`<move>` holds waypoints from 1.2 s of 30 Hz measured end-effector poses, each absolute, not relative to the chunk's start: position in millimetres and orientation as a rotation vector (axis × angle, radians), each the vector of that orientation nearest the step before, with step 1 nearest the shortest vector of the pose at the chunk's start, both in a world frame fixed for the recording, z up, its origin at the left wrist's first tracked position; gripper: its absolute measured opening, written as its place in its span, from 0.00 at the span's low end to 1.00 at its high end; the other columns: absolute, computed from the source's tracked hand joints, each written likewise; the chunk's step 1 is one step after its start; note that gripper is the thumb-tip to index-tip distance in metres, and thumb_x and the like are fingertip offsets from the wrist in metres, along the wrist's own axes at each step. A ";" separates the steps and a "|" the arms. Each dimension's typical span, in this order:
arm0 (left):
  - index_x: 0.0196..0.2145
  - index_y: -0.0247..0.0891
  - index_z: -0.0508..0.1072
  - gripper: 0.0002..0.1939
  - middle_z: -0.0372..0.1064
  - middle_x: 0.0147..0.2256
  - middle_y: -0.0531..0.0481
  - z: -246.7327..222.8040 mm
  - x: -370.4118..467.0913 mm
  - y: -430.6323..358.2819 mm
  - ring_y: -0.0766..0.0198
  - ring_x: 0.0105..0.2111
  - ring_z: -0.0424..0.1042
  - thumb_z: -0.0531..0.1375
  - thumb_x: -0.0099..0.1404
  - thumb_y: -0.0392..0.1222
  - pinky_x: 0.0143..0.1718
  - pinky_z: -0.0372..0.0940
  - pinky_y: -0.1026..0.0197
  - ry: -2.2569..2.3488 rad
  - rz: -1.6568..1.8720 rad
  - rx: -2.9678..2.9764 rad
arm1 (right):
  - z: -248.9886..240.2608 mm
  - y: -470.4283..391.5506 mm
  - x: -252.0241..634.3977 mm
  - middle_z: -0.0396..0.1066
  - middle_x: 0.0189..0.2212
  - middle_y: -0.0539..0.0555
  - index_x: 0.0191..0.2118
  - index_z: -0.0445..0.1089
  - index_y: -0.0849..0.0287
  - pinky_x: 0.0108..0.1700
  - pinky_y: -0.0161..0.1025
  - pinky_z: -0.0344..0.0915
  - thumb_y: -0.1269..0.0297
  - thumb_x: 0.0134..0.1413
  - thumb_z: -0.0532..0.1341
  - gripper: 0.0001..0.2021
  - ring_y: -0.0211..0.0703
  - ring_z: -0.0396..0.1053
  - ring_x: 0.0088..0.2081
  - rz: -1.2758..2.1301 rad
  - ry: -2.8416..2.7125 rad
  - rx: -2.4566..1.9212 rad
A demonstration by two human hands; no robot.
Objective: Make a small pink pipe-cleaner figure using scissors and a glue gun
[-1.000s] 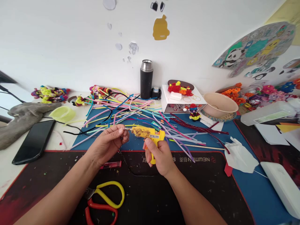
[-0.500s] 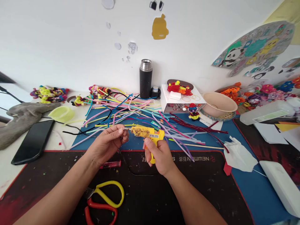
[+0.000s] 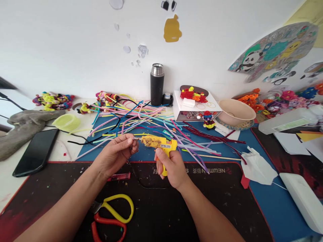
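Note:
My right hand [image 3: 171,168] is wrapped round the handle of a yellow hot glue gun [image 3: 153,142], its body stained dark near the front. The gun lies level above the desk, with its metal nozzle pointing left. At the nozzle tip, my left hand [image 3: 123,146] is closed in a pinch. Whatever sits between those fingertips is too small to make out. Behind both hands lies a loose pile of coloured pipe cleaners [image 3: 131,122]. Below the left hand, scissors [image 3: 117,210] with one yellow and one red handle rest on the black mat [image 3: 156,215].
A black phone [image 3: 36,153] lies at the left. Against the wall stand a black thermos [image 3: 156,85] and a white box [image 3: 196,107], with a beige bowl [image 3: 236,112] beside it. White tissue [image 3: 259,166] and a white case [image 3: 301,200] are at the right.

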State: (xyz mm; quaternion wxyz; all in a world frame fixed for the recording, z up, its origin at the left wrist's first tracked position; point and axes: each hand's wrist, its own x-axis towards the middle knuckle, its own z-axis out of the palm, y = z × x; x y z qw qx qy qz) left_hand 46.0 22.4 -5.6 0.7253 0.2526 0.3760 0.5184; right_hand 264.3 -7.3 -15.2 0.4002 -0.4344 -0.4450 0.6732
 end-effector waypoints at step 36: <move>0.28 0.34 0.82 0.17 0.75 0.26 0.49 -6.4 45.0 21.5 0.65 0.28 0.72 0.84 0.52 0.42 0.32 0.70 0.65 0.818 1.166 0.575 | -11.2 -8.2 265.7 0.62 0.11 0.46 0.24 0.69 0.56 0.20 0.34 0.58 0.24 0.58 0.65 0.36 0.34 0.58 0.13 1.711 -1.154 -1.134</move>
